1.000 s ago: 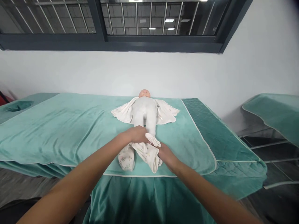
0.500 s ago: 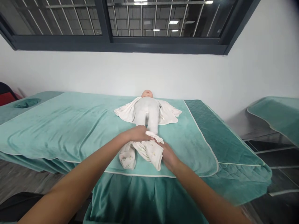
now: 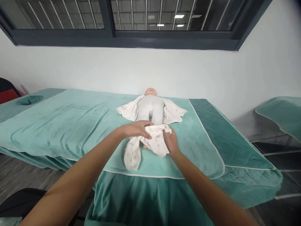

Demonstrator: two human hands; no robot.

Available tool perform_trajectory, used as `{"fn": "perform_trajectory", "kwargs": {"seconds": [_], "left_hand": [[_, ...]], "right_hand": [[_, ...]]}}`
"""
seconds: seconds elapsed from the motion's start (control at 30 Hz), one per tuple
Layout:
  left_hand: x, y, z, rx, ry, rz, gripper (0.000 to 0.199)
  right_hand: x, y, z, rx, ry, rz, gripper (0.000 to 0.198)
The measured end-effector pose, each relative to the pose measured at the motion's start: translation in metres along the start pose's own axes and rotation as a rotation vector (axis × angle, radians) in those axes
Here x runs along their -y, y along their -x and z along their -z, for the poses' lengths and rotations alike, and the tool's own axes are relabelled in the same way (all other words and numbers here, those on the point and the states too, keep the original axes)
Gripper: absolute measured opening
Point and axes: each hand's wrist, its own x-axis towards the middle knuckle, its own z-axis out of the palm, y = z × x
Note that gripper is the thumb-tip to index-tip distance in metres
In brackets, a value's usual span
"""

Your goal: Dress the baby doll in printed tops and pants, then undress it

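Observation:
A baby doll [image 3: 150,105] with a pale grey cloth body lies on its back, head toward the wall. Its arms are inside a white printed baby top [image 3: 172,111] that is spread open to both sides. Across the doll's lower legs I hold small white printed baby pants [image 3: 157,142]. My left hand [image 3: 137,129] grips the waistband's left side, thumb on the front. At the right side of the waistband, my right hand [image 3: 171,141] is closed on the cloth. One pant leg hangs down at the left. The doll's feet are mostly hidden behind the pants.
The doll lies on a green cover [image 3: 77,125] over a massage bed with a face hole [image 3: 30,100] at the left. Behind it are a white wall and a dark-framed window [image 3: 127,40]. A green-covered stool or bed [image 3: 282,114] stands at the right.
The bunched pants have been spread out and their waistband stretched between my hands, a little higher over the doll's legs. My right hand has moved up to the waistband's right side.

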Motion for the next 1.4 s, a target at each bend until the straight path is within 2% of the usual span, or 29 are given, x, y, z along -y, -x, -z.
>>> {"fn": "perform_trajectory", "kwargs": {"seconds": [0.17, 0.4, 0.47, 0.53, 0.6, 0.73, 0.87, 1.07, 1.17, 1.23, 1.3, 1.33, 1.4], "left_hand": [[0.01, -0.018, 0.014, -0.171, -0.233, -0.051, 0.034], [0.017, -0.048, 0.006, -0.511, -0.504, -0.167, 0.018], [0.017, -0.053, 0.005, -0.612, -0.545, -0.173, 0.018], [0.019, -0.057, 0.008, -0.67, -0.493, -0.178, 0.02], [0.021, -0.058, 0.012, -0.647, -0.334, -0.161, 0.021], [0.031, -0.053, 0.019, -0.494, 0.0, -0.083, 0.031], [0.039, -0.048, 0.017, -0.449, 0.13, -0.088, 0.036], [0.052, -0.049, 0.019, -0.424, 0.329, -0.098, 0.035], [0.067, -0.049, 0.024, -0.381, 0.506, -0.093, 0.04], [0.078, -0.049, 0.025, -0.356, 0.592, -0.106, 0.039], [0.085, -0.05, 0.025, -0.348, 0.664, -0.127, 0.038], [0.087, -0.051, 0.025, -0.357, 0.705, -0.14, 0.038], [0.086, -0.053, 0.024, -0.402, 0.779, -0.166, 0.038]], "right_hand": [[-0.011, -0.01, -0.003, -0.05, -0.011, -0.025, 0.028], [-0.019, -0.036, -0.008, -0.069, -0.005, 0.092, 0.02], [-0.019, -0.046, -0.009, -0.067, 0.0, 0.109, 0.018], [-0.018, -0.055, -0.009, -0.06, 0.008, 0.129, 0.015], [-0.017, -0.064, -0.01, -0.055, 0.022, 0.142, 0.013], [-0.014, -0.081, -0.012, -0.059, 0.066, 0.185, 0.007], [-0.008, -0.099, -0.016, -0.084, 0.116, 0.271, 0.005], [-0.012, -0.111, -0.014, -0.105, 0.198, 0.292, 0.009], [-0.007, -0.107, -0.012, -0.081, 0.303, 0.429, 0.018], [0.009, -0.106, -0.014, 0.012, 0.377, 0.579, 0.023], [0.033, -0.108, -0.02, 0.233, 0.453, 0.658, 0.024], [0.047, -0.11, -0.024, 0.401, 0.499, 0.636, 0.022], [0.073, -0.117, -0.033, 0.765, 0.615, 0.474, 0.008]]}}
